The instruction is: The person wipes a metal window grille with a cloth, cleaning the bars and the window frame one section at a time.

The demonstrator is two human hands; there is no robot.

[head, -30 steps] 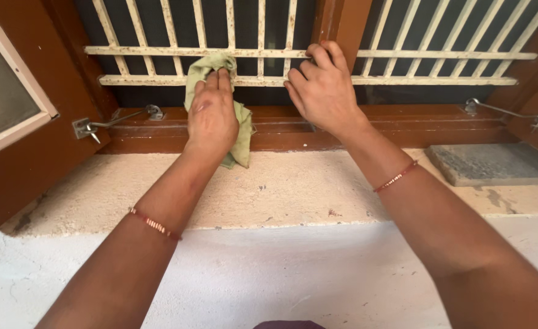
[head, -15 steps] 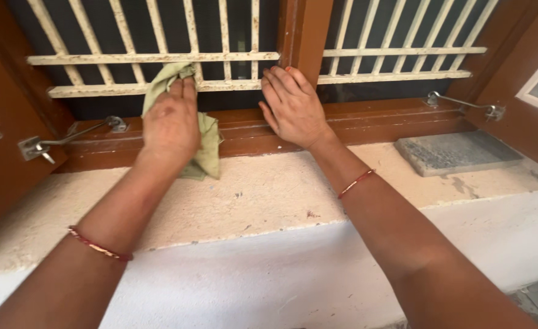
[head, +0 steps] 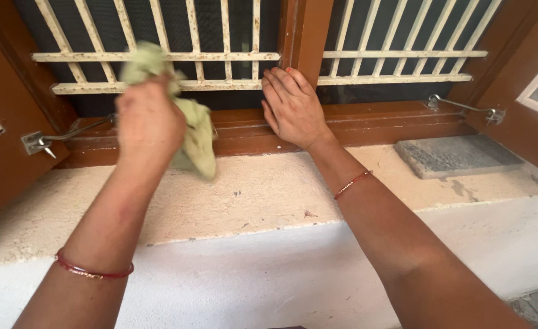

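Here a brown window frame (head: 342, 122) fills the top of the view, with a cream grille (head: 159, 56) of bars across it and a dark screen behind. Below runs a rough pale sill (head: 269, 195), and under that a white wall (head: 251, 274). A grey slab (head: 455, 155) lies on the sill at the right, well apart from both hands. A metal stay hook (head: 464, 106) sits on the frame above the slab, and another (head: 43, 141) at the far left.

The left hand (head: 150, 122) is raised before the grille's lower rail, blurred, its fingers closed around a green cloth (head: 196, 137) that hangs down from the fist to just above the sill. The right hand (head: 293, 109) lies flat against the frame's central post (head: 305, 30), fingers spread narrow and holding nothing, fingertips touching the grille's end. Each wrist wears a red bangle (head: 92, 271).
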